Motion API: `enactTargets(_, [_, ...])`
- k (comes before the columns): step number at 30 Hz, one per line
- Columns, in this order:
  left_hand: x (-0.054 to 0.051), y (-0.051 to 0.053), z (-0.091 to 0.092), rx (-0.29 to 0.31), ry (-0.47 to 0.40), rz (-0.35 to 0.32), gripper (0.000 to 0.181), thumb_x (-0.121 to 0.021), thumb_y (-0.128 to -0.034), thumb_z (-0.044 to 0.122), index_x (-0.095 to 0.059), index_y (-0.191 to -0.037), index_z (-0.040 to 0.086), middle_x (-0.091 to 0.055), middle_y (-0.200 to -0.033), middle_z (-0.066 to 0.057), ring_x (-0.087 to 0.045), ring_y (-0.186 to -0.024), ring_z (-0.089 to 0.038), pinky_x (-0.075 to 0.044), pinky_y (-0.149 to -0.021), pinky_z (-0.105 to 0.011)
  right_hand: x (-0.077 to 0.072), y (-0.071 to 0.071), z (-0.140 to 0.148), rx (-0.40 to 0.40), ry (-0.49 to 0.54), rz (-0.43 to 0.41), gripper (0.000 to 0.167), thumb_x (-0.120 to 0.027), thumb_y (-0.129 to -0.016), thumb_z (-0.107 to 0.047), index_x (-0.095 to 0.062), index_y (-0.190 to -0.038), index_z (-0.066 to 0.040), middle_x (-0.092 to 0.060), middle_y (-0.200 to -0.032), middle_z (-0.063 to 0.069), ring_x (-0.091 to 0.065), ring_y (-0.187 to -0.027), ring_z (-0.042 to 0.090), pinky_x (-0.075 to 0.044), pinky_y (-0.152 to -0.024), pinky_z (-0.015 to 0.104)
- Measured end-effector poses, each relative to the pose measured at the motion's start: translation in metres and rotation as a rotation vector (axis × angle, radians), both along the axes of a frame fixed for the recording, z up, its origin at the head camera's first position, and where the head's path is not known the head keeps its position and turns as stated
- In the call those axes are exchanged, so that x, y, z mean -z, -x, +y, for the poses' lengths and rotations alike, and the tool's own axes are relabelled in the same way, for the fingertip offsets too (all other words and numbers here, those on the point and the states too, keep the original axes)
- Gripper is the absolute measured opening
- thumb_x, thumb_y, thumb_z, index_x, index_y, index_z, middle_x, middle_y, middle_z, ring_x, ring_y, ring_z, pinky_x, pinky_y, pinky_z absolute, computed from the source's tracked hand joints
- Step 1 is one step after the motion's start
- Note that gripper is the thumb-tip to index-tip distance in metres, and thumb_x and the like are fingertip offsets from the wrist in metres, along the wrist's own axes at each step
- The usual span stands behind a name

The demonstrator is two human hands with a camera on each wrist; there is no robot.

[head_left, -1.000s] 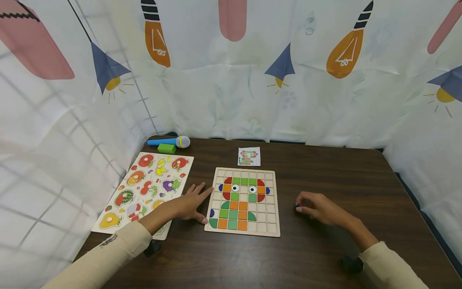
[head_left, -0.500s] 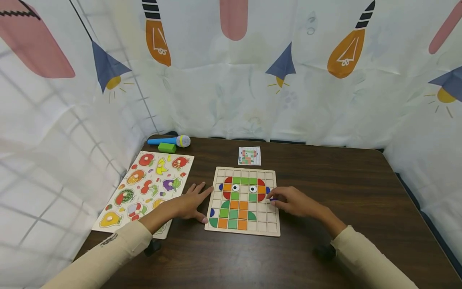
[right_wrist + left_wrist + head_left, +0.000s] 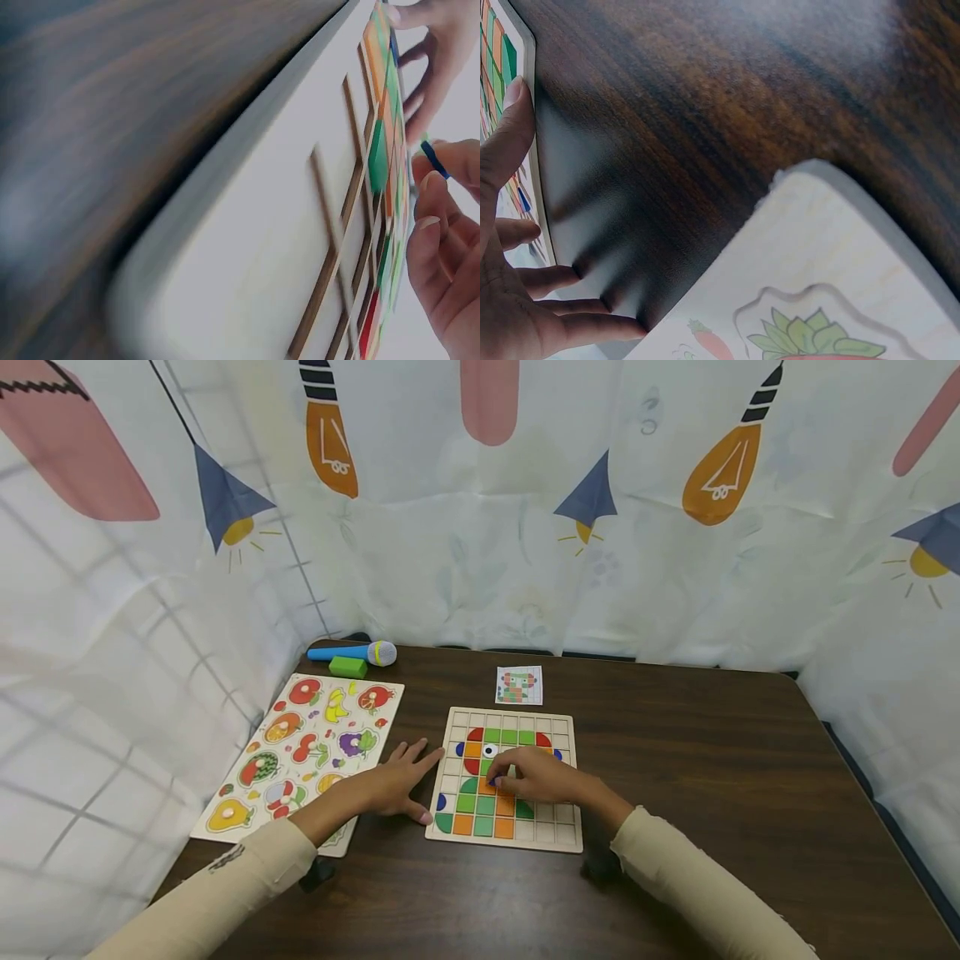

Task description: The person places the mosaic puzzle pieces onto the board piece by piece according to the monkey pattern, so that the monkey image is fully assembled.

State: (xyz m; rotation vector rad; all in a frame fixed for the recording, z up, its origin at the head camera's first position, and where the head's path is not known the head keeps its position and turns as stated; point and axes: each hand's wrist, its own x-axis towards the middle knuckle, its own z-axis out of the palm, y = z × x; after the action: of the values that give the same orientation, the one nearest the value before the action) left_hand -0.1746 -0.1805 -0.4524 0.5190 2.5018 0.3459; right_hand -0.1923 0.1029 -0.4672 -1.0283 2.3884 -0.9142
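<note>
A wooden grid board lies on the table, partly filled with red, green, orange and blue tiles and two round eyes. My right hand hovers over its middle, pinching a small blue tile between thumb and fingertips; it covers one eye and some tiles below. The left hand rests at the board's left edge, its thumb touching the rim and its fingers spread on the table. A blue half-round tile sits in the board's left column.
Left of the grid board lies a fruit puzzle board. Behind it are a toy microphone and a green block. A small pattern card lies beyond the grid board. A printed curtain hangs around the table.
My right hand has moved left from the bare table to above the middle of the grid board, carrying the blue tile. The left hand stays at the board's edge.
</note>
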Motion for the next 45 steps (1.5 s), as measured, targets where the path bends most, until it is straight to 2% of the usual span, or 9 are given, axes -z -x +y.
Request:
enactTargets(7, [0.000,0.001,-0.001,0.003,0.003,0.002,0.104,-0.082,-0.0802,0.045,-0.023,-0.161,0.018,-0.011,-0.167,-0.022,-0.009,-0.150,-0.055,-0.026,-0.113,-0.070,0.001,0.005,-0.031,0.028,0.004,-0.009,0.012,-0.066,-0.099,-0.020,-0.070,-0.108,-0.015,-0.069,-0.095,-0.010,-0.057,-0.082,0.008,-0.049,-0.078,0.022])
enactTargets(11, [0.000,0.001,-0.001,0.003,0.006,0.003,0.104,-0.082,-0.0805,0.046,-0.023,-0.161,0.017,-0.011,-0.167,-0.022,-0.009,-0.150,-0.055,-0.026,-0.113,-0.070,0.000,0.006,-0.044,0.026,-0.005,0.018,0.011,-0.065,-0.099,-0.018,-0.073,-0.106,-0.015,-0.070,-0.095,-0.009,-0.057,-0.081,0.008,-0.049,-0.077,0.022])
enactTargets(21, [-0.002,0.001,-0.001,0.008,0.006,-0.006,0.103,-0.081,-0.0813,0.046,-0.024,-0.161,0.015,-0.011,-0.166,-0.024,-0.009,-0.150,-0.056,-0.026,-0.112,-0.071,0.004,0.007,-0.065,0.007,-0.049,0.089,0.018,-0.065,-0.099,-0.020,-0.075,-0.113,-0.016,-0.073,-0.104,-0.005,-0.057,-0.083,0.005,-0.048,-0.077,0.021])
enactTargets(29, [-0.003,0.001,0.000,0.012,0.015,-0.005,0.102,-0.081,-0.0812,0.046,-0.024,-0.160,0.014,-0.012,-0.166,-0.025,-0.010,-0.149,-0.057,-0.027,-0.112,-0.071,0.005,0.006,-0.072,0.037,-0.087,0.096,0.022,-0.067,-0.098,-0.023,-0.075,-0.118,-0.017,-0.073,-0.106,-0.005,-0.057,-0.082,0.004,-0.047,-0.072,0.019])
enactTargets(36, [-0.004,0.000,0.000,0.007,0.014,-0.009,0.103,-0.081,-0.0815,0.045,-0.023,-0.161,0.014,-0.011,-0.166,-0.024,-0.009,-0.149,-0.056,-0.027,-0.112,-0.070,0.004,0.008,-0.068,0.075,-0.106,0.145,0.018,-0.070,-0.095,-0.028,-0.075,-0.110,-0.018,-0.062,-0.082,-0.009,-0.053,-0.071,0.006,-0.044,-0.065,0.021])
enactTargets(45, [-0.004,0.000,0.000,0.011,0.005,-0.003,0.103,-0.081,-0.0817,0.045,-0.023,-0.161,0.014,-0.011,-0.166,-0.024,-0.010,-0.149,-0.056,-0.028,-0.112,-0.070,0.008,0.009,-0.071,0.086,-0.167,0.158,0.016,-0.073,-0.093,-0.030,-0.076,-0.105,-0.020,-0.066,-0.087,-0.011,-0.055,-0.076,0.006,-0.046,-0.068,0.020])
